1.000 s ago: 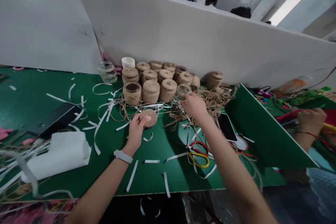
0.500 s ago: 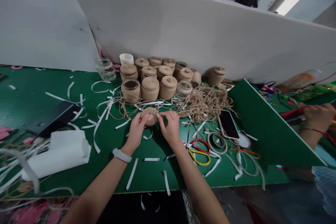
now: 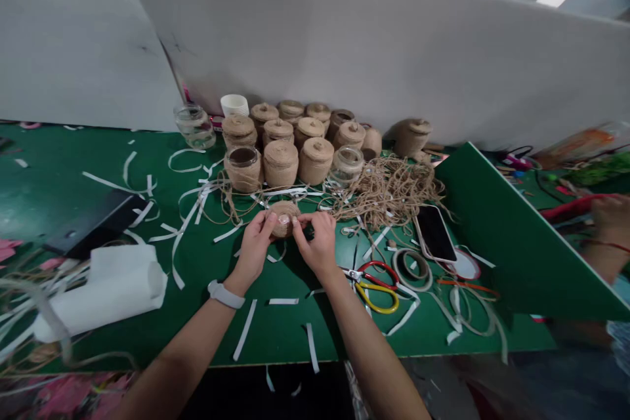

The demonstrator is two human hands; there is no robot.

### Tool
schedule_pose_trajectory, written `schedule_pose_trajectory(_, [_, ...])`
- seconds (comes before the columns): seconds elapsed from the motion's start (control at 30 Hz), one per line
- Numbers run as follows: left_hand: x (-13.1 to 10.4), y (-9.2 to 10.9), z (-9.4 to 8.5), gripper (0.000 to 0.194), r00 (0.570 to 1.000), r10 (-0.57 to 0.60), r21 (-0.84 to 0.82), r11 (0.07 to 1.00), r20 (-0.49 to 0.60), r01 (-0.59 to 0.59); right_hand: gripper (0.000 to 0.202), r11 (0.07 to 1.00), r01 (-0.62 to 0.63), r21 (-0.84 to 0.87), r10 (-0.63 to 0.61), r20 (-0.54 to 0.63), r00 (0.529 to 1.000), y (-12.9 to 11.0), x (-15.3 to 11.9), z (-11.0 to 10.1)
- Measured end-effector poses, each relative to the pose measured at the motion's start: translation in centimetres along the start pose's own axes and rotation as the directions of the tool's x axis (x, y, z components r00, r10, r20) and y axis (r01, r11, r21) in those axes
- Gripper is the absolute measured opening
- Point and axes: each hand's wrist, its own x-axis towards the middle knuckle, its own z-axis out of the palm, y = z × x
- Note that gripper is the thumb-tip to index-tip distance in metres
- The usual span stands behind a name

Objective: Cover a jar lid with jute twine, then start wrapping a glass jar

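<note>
Between my hands is a small round lid [image 3: 286, 212] wrapped in coiled jute twine, with a shiny clear patch in its middle. My left hand [image 3: 254, 237] grips its left edge, thumb on top. My right hand [image 3: 317, 241] pinches at its right edge with thumb and index finger; whether a twine end is there is hidden. Just beyond stand several twine-wrapped jars [image 3: 280, 165], some with lids. A bare glass jar [image 3: 347, 164] stands at the right of the front row. A heap of loose jute twine [image 3: 394, 190] lies right of the jars.
Scissors [image 3: 378, 285] with red and yellow handles lie right of my right forearm, near tape rolls [image 3: 412, 269] and a phone [image 3: 436, 233]. A white roll [image 3: 101, 289] lies left. Paper strips litter the green table [image 3: 197, 335]. Beyond a green divider [image 3: 522, 243], another person's hand [image 3: 610, 220] shows.
The camera view has shifted slightly. The lid's top now faces the camera more, showing more of its shiny middle. My right thumb has moved in closer on the lid's edge.
</note>
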Motion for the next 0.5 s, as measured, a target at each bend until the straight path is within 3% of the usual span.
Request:
schedule_pose_trajectory(0.2, [0.31, -0.26, 0.13, 0.045, 0.999, -0.028, -0.092, 0.995, -0.039, 0.024, 0.013, 1.000, -0.013, -0.002, 0.013, 0.038, 0.999, 0.24, -0.12, 0.01])
schedule_pose_trajectory(0.5, [-0.05, 0.13, 0.18, 0.034, 0.998, -0.048, 0.032, 0.998, 0.027, 0.047, 0.013, 0.998, 0.021, -0.056, -0.018, 0.057, 0.998, 0.20, -0.27, 0.02])
